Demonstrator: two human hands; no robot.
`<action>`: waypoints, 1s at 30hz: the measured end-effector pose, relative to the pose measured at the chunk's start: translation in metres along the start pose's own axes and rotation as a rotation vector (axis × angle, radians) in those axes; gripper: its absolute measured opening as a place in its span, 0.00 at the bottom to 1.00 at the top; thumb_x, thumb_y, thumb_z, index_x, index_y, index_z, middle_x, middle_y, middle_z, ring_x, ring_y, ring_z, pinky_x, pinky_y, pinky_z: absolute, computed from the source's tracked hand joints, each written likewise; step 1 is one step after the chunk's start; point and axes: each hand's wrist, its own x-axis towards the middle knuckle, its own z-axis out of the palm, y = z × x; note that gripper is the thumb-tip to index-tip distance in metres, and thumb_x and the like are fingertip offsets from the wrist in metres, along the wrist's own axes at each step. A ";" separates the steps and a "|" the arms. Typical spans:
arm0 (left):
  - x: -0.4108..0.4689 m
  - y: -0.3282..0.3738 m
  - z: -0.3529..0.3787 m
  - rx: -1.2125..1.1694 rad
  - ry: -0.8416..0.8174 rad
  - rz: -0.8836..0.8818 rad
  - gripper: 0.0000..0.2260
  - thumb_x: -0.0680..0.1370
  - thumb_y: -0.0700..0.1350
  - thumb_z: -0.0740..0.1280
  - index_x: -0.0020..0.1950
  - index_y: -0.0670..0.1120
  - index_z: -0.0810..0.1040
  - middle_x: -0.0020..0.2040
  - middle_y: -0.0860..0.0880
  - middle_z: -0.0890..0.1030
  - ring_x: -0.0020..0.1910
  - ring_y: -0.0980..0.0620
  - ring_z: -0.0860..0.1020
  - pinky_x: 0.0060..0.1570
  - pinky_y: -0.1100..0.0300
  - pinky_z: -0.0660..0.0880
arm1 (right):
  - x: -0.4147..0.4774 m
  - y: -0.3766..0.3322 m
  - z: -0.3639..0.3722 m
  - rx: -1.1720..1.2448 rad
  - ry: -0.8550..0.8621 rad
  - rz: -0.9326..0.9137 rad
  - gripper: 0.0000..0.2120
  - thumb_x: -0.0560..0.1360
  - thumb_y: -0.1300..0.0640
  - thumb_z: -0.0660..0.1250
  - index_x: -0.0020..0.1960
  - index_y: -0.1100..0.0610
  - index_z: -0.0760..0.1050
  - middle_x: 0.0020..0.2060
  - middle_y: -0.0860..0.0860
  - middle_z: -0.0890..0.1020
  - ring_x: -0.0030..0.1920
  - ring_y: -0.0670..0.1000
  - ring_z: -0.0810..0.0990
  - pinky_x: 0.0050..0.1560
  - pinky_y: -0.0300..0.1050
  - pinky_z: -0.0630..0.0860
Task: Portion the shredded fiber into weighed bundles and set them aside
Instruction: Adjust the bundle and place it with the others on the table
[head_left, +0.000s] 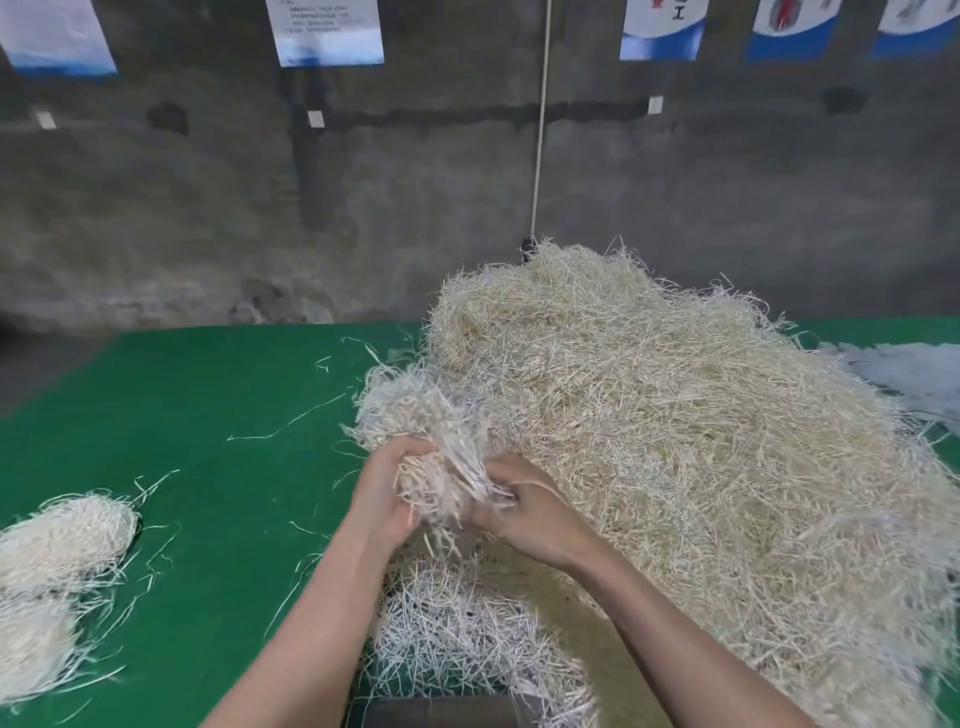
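Pale shredded fiber: big pile (675, 441) heaped on the right half of the table, cream to straw-coloured, thin flat strands tangled every way.
Clump in hand: a clump (415, 415) held up at the pile's left edge, its top strands touching the heap and likely tangled into it.
Left hand: left hand (384, 493) cups the clump from the left, fingers curled round its lower part.
Right hand: right hand (524, 514) grips from the right, fingers bent in and pinching strands at the clump's base.
Done so far: bundles (57, 545) lie at the table's left edge, well apart from the pile – judged as set-aside portions.
Handling: looks very light, soft, springy; strands snag on each other, so a pulled clump probably drags extra fiber and sheds bits.
Where to hold: best taken round the middle with both hands and squeezed – loose ends will not carry the rest.
Surface: green table (208, 389), smooth-looking, with loose strands (285, 426) scattered across it.
Near edge: dark object (441, 714) at the bottom, half under fiber; cannot tell if it is a scale.
Right side: white material (909, 374) beyond the pile, too blurred to name.
Room: rough grey wall (156, 208) behind, posters (327, 31) along the top, a white cord (540, 130) running down it.
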 end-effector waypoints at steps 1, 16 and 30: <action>0.000 0.000 -0.002 -0.029 0.039 -0.002 0.16 0.66 0.38 0.65 0.53 0.40 0.68 0.54 0.36 0.75 0.46 0.40 0.80 0.42 0.43 0.79 | -0.003 0.003 -0.002 -0.058 0.010 -0.058 0.16 0.75 0.50 0.68 0.55 0.62 0.76 0.57 0.56 0.75 0.57 0.52 0.73 0.61 0.38 0.69; 0.001 -0.002 0.016 0.194 0.260 -0.037 0.17 0.68 0.37 0.64 0.56 0.44 0.68 0.64 0.37 0.71 0.62 0.40 0.71 0.58 0.41 0.72 | -0.030 -0.001 -0.018 0.502 0.054 -0.021 0.12 0.67 0.47 0.73 0.45 0.53 0.80 0.46 0.55 0.78 0.44 0.41 0.80 0.41 0.33 0.77; -0.002 0.000 0.018 0.008 0.254 -0.036 0.19 0.65 0.41 0.68 0.55 0.44 0.70 0.44 0.43 0.77 0.43 0.43 0.77 0.35 0.52 0.74 | -0.046 0.021 -0.032 -0.237 -0.249 -0.017 0.17 0.74 0.36 0.60 0.41 0.49 0.75 0.33 0.40 0.69 0.33 0.35 0.67 0.38 0.33 0.66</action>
